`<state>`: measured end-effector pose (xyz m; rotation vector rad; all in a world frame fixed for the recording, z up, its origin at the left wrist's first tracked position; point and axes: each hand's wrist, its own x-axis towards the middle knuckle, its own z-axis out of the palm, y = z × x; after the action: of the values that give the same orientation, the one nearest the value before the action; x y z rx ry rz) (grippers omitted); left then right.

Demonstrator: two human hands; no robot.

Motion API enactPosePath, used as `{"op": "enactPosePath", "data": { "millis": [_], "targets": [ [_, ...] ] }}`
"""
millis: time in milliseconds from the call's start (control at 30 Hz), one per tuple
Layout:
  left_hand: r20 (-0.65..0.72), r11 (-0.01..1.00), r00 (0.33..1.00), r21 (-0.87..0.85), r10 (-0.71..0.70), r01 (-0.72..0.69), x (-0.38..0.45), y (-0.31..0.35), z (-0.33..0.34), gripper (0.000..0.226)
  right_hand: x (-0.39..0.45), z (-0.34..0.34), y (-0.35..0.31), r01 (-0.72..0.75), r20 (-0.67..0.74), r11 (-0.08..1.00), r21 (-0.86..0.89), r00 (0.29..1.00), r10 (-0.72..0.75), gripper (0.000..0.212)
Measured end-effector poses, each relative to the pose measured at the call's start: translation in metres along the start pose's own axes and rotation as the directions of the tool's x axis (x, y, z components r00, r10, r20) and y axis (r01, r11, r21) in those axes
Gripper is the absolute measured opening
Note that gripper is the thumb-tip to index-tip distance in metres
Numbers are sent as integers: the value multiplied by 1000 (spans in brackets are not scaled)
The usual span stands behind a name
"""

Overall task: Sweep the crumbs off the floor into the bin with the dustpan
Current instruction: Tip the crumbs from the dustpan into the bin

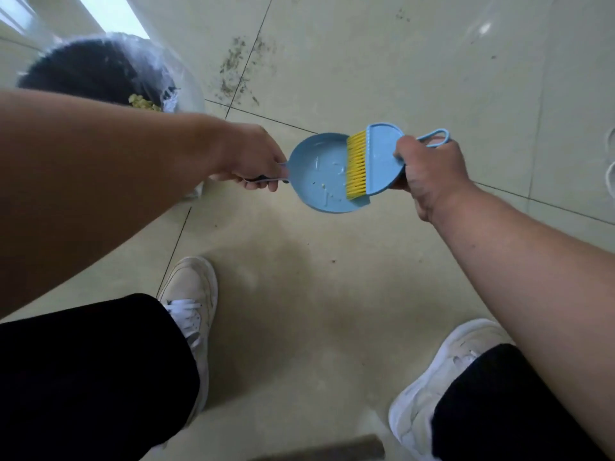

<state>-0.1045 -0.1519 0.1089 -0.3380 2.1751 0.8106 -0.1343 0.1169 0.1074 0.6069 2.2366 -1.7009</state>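
My left hand (256,161) grips the handle of a round blue dustpan (319,174), held above the floor in the middle of the view. A few pale crumbs lie inside the pan. My right hand (429,171) holds a small blue brush (382,158) by its flat body, and its yellow bristles rest over the pan's right edge. A patch of dark crumbs (239,71) is scattered on the pale floor tiles beyond the pan. The bin (96,74), dark inside with a clear plastic liner, stands at the upper left, partly hidden by my left forearm.
My two feet in white sneakers (193,301) (442,377) stand on the floor below the pan. Yellowish waste (143,103) lies inside the bin. A few stray specks (402,15) dot the tiles at the upper right. Something brown (332,449) shows at the bottom edge.
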Motion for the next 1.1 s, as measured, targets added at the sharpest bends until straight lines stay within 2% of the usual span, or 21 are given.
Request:
{"op": "enactPosePath", "data": {
  "millis": [167, 267, 400, 500, 600, 700, 767, 900, 1033, 1100],
  "targets": [
    [13, 997, 997, -35, 73, -73, -33, 25, -47, 29, -9, -21, -50, 80, -31, 997, 4, 996, -80, 14],
    [-30, 997, 996, -14, 82, -82, -58, 34, -80, 32, -16, -24, -82, 121, -12, 993, 16, 993, -120, 14],
    [-118, 998, 991, -16, 62, -65, -88, 29, -122, 31, -27, -7, -125, 191, 80, 981, 19, 978, -192, 6],
    [-172, 995, 985, -92, 29, -46, -108, 10, -149, 27, -37, 24, -153, 233, 174, 972, 23, 957, -234, 3],
    [-228, 992, 974, -121, -6, -22, -122, -26, -171, 28, -50, 70, -170, 255, 271, 966, 44, 928, -257, 15],
    [-261, 996, 964, -85, -57, 36, -135, -70, -187, 23, -64, 122, -172, 263, 381, 964, 19, 890, -251, 15],
    [-293, 991, 950, -109, -110, 81, -143, -99, -194, 17, -74, 156, -167, 257, 454, 966, -29, 864, -217, 23],
    [-394, 978, 896, -87, -206, 187, -149, -149, -199, 12, -88, 218, -140, 256, 554, 963, -89, 816, -166, 23],
    [-424, 946, 860, 22, -284, 323, -146, -195, -197, 25, -96, 263, -105, 245, 553, 953, -178, 826, -109, 10],
    [-392, 914, 856, 80, -337, 397, -142, -212, -191, 30, -99, 276, -90, 210, 544, 955, -207, 837, -66, 14]
  ]
}}
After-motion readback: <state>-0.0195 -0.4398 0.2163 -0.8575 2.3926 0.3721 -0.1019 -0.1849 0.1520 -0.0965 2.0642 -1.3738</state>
